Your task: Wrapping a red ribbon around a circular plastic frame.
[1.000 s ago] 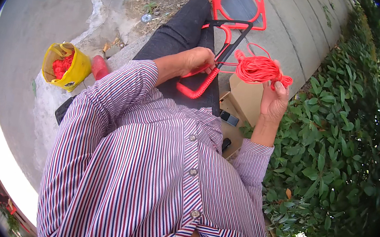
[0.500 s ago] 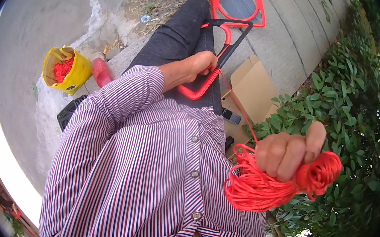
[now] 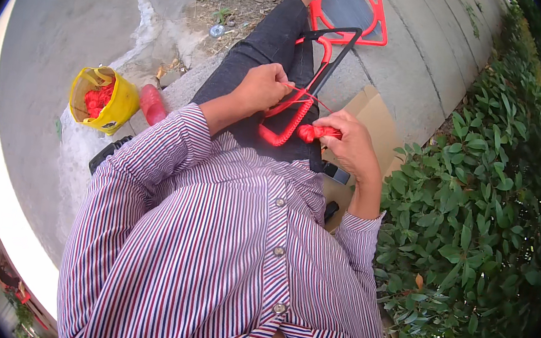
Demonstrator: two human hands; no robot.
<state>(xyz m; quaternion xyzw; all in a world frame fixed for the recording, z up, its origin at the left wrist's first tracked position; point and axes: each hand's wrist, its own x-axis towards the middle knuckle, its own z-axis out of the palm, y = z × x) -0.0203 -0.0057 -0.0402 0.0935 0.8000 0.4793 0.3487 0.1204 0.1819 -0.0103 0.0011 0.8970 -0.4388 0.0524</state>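
Note:
Across my dark-trousered lap lies an angular black frame (image 3: pixel 329 68), its near end (image 3: pixel 280 138) wound tightly with red cord in neat coils. At the frame's left side, my left hand (image 3: pixel 260 90) is closed, pinching a strand of red cord (image 3: pixel 300 89) between thumb and fingers. The strand runs over the frame toward my right hand (image 3: pixel 354 146), just right of the wrapped end. That hand is closed around a bundle of red cord (image 3: pixel 311 133), much of it hidden by the fingers and palm.
A yellow bucket (image 3: pixel 123 106) holding red cord stands on the left, beside a translucent red object (image 3: pixel 152 105). Beyond my foot lies a red-rimmed frame (image 3: pixel 383 19). Cardboard (image 3: pixel 370 110) rests right of my legs, and a leafy hedge (image 3: pixel 477 210) closes off the right side.
My right hand has come from far right, near the hedge, in to the frame with its cord bundle. My left hand has shifted up and left off the frame's bar and now pinches the strand.

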